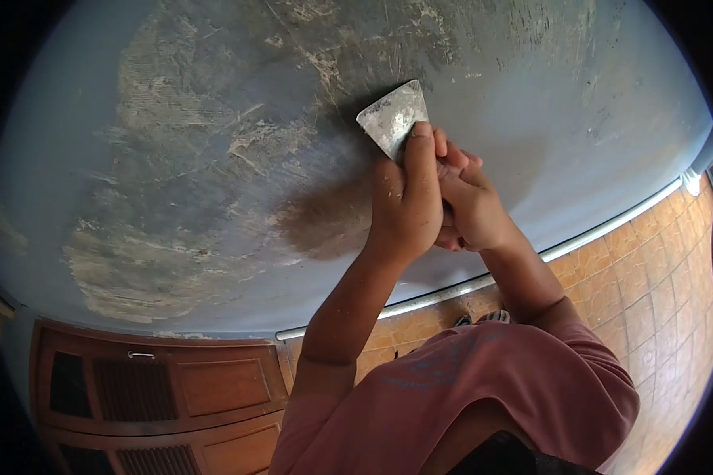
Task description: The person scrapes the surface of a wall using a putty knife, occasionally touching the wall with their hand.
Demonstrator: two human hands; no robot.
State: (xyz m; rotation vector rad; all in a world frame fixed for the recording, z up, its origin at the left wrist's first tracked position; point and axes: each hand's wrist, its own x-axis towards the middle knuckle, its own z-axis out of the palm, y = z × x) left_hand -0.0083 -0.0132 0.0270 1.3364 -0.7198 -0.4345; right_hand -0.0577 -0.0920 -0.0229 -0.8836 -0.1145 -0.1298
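Observation:
A putty knife (392, 116) with a whitish, smeared metal blade points up and to the left, its wide edge right at the blue-grey wall (483, 103). My left hand (408, 202) is closed on it, the thumb stretched along the base of the blade. From the right, my right hand (479, 207) is closed around the handle end, close against the left. Both hands hide the handle. Around the blade the wall paint is scuffed and scraped, with rough pale patches (166, 103) to the left.
A white pipe-like strip (428, 298) runs along the wall's foot above orange floor tiles (650, 261). At lower left stands a brown wooden cabinet (222, 388) with slatted panels and a metal handle. My feet are partly visible below my hands.

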